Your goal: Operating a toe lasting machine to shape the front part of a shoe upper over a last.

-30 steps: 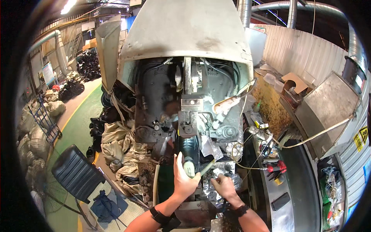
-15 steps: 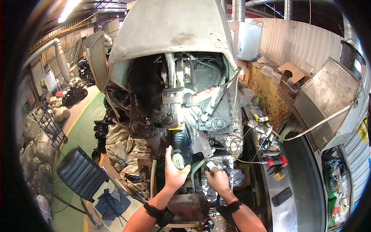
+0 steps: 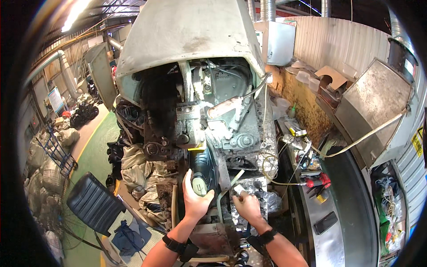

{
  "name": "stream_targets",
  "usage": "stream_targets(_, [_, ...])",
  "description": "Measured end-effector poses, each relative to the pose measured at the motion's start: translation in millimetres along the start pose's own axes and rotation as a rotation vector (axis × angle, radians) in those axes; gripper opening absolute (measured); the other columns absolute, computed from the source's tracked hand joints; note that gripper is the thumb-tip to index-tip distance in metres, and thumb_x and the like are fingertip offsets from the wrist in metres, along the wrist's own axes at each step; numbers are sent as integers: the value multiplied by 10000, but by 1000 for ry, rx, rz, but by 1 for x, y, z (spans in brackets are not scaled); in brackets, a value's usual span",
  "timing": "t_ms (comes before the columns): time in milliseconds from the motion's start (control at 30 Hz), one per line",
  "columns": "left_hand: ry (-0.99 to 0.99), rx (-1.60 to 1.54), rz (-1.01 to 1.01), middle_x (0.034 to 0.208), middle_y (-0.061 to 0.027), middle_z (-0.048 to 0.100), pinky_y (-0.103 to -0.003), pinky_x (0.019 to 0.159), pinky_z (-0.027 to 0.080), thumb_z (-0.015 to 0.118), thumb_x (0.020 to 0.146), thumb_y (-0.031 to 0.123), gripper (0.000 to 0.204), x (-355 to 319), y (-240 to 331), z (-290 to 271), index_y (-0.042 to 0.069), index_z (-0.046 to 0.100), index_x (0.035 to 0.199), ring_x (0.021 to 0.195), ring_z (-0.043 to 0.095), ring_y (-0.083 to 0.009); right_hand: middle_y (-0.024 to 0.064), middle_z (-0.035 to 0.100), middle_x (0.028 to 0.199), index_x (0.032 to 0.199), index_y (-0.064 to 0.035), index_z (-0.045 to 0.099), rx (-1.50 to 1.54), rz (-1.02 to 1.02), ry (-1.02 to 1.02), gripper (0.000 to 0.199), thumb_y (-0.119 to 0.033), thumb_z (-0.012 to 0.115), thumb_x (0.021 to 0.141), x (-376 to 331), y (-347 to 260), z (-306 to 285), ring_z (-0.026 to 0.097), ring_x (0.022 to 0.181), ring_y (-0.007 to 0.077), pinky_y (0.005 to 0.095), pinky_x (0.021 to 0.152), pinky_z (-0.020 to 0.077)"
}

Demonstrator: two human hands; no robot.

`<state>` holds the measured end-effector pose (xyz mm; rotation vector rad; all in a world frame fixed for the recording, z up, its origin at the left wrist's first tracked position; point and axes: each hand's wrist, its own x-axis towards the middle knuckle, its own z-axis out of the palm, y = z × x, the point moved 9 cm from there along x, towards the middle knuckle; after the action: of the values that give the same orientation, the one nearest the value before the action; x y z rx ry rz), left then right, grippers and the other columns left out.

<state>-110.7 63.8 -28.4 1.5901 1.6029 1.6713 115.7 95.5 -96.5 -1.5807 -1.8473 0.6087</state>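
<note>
A black shoe point(image 3: 201, 161) lies lengthwise in the middle of the machine, its far end under a yellow-edged part. At its near end shows a pale green, rounded block point(image 3: 199, 187), which looks like the heel of a shoe last. My left hand point(image 3: 195, 200) is closed around this near end, fingers along the left side and thumb on the right. Beside it, my right hand point(image 3: 247, 206) is closed on a small white knob-like piece point(image 3: 239, 189) above a worn metal panel point(image 3: 258, 184). The far side of the shoe is hidden under the machine.
The machine's pale hood point(image 3: 191, 35) rises ahead. A black chair point(image 3: 94, 202) stands at left near cloth sacks point(image 3: 138, 167). To the right, a metal ledge holds a red power tool point(image 3: 318, 181) and a phone point(image 3: 325, 223), beside a dark conveyor belt point(image 3: 351, 213).
The whole view has shifted slightly, so the machine appears a little farther left. Both hands keep their grips, the left on the shoe and the right on the white piece.
</note>
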Motion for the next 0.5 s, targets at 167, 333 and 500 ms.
stream_targets(167, [9, 34, 17, 1442, -206, 420, -408, 1155, 332, 815, 698, 46, 953, -1, 8, -2, -19, 306, 1501, 1353, 428, -345, 206, 714, 772, 885, -32, 690, 8, 4, 13, 296, -325, 654, 913, 1, 3, 1, 693, 744, 445, 515, 736, 562])
stream_targets(333, [10, -15, 3, 1441, -201, 418, -404, 1151, 338, 813, 706, 41, 938, -1, 4, -2, -23, 311, 1496, 1352, 430, -337, 194, 712, 764, 866, -30, 684, 4, 16, 8, 304, -329, 655, 914, 1, 0, -1, 692, 748, 441, 511, 743, 557])
stream_targets(500, [26, 17, 31, 1416, -183, 442, -389, 1123, 363, 819, 702, 29, 944, -2, 5, -4, -20, 316, 1500, 1311, 459, -299, 207, 701, 755, 835, -11, 675, 33, 11, 35, 312, -318, 687, 890, 0, -2, -2, 685, 754, 442, 512, 736, 550])
